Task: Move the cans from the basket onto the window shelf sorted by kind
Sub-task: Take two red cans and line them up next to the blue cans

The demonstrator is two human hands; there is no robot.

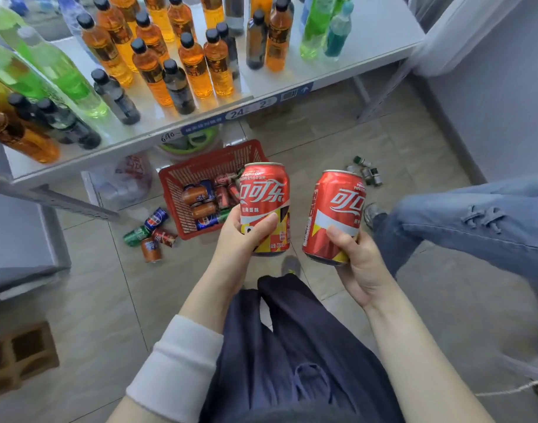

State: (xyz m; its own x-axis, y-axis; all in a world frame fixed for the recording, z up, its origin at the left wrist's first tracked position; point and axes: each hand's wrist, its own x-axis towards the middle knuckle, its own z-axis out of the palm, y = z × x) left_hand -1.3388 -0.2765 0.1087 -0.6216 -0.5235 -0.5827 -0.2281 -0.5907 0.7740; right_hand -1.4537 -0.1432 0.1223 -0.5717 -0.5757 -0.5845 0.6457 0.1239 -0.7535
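My left hand (241,236) grips a red cola can (265,193) upright, above the floor. A second red cola can (334,209), tilted slightly, is held in my right hand (357,264). Below and behind them a red plastic basket (176,190) sits on the tiled floor with several cans inside (205,203), orange, blue and red. Several more cans (151,232) lie on the floor left of the basket. The white shelf (337,68) above carries many bottles.
Orange, dark and green bottles (157,65) crowd the shelf's left and middle. Another person's leg in blue jeans (463,218) reaches in from the right. Small cans (368,172) lie on the floor near the wall. A brown block (17,358) sits at lower left.
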